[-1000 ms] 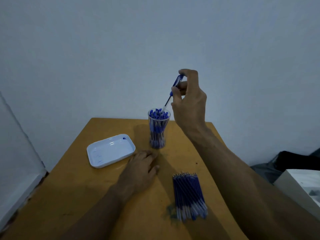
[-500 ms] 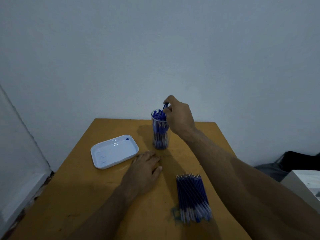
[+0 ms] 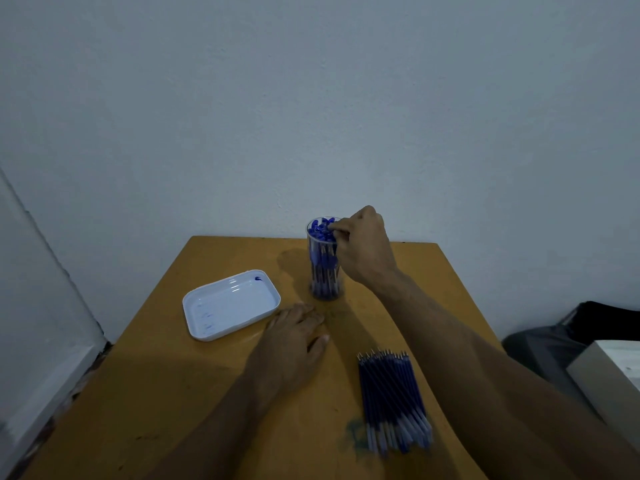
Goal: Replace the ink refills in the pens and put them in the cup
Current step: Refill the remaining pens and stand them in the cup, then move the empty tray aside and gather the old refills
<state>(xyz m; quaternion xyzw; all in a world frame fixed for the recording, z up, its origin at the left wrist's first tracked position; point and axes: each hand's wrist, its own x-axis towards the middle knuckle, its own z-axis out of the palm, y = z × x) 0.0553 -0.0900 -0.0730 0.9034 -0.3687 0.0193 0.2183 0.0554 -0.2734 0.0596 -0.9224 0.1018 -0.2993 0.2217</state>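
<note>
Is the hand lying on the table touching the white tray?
Apart. The head view shows bare table between the left hand and the white tray.

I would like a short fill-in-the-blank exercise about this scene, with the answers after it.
1. The right hand reaches into the clear ____, which is full of blue pens.
2. The left hand rests flat on the ____.
3. The white tray lies to the ____ of the pens.
4. The pile of refills lies nearer the ____ arm.

Answers: cup; table; left; right
</note>
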